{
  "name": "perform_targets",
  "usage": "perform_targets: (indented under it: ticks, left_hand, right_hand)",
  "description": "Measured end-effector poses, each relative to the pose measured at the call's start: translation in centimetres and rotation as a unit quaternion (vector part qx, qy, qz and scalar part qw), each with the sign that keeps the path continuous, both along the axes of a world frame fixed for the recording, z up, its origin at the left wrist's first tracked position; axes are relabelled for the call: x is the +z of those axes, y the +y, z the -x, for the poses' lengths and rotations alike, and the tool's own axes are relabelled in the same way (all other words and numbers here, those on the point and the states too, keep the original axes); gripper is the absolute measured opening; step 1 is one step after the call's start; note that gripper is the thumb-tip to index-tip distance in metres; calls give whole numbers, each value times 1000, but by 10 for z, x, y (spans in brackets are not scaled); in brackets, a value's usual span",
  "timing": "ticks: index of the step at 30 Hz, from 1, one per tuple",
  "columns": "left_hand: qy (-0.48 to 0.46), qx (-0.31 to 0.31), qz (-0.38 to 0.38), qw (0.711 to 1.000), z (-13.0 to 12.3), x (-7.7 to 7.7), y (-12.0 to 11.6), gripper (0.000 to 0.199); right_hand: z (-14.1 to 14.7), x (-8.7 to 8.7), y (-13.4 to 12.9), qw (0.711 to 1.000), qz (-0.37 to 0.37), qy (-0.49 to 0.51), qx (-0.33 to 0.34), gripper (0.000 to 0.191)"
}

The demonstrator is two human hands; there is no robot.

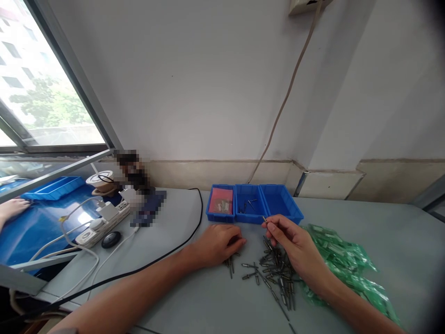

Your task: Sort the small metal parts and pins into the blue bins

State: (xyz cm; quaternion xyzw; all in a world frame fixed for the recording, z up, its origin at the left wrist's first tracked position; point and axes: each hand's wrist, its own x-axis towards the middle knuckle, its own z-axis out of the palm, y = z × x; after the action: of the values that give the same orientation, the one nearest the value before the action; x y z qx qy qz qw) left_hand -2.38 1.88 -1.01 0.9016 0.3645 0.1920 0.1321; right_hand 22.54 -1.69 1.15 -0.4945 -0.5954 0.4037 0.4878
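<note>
My right hand (290,239) pinches a small metal pin (264,220) between thumb and fingertips, just in front of the blue bins. Beneath it lies a loose pile of metal pins (278,269), each with a thin shaft and a thicker part. My left hand (220,243) rests on the table with its fingers curled in; its palm is hidden, so I cannot see whether anything is inside. A few more pins (231,268) stick out beside its lower edge. The middle blue bin (250,215) contains several pins.
The left bin (220,217) holds a pink sheet and a clear packet; the right bin (281,204) adjoins the middle one. Green plastic bags (340,255) lie beside my right forearm. A black cable (167,255), power strip (104,227) and mouse (111,239) are left. Another person's hand (14,208) shows far left.
</note>
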Motion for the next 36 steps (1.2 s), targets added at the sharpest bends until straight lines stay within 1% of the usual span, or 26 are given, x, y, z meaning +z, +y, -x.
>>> perform_targets:
  ticks: [5, 11, 23, 28, 31, 36]
  left_hand:
    - [-2, 1, -5, 1000, 0, -1, 0, 27]
    - [-10, -2, -5, 1000, 0, -1, 0, 26]
    - [-8, -4, -6, 1000, 1, -3, 1, 27]
    - [-8, -3, -5, 1000, 1, -2, 1, 27]
    - [-8, -2, -4, 1000, 0, -2, 1, 28]
    - [-6, -1, -4, 1000, 0, -1, 0, 28]
  right_hand:
    - [0, -3, 1, 1000, 2, 3, 5, 51]
    - [-2, -7, 2, 1000, 4, 14, 15, 46]
    - [2, 5, -2, 999, 13, 29, 14, 44]
    - [0, 6, -1, 999, 17, -2, 35, 35]
    - [0, 5, -1, 999, -3, -31, 37, 27]
    - [0, 1, -1, 996, -61, -69, 3, 19]
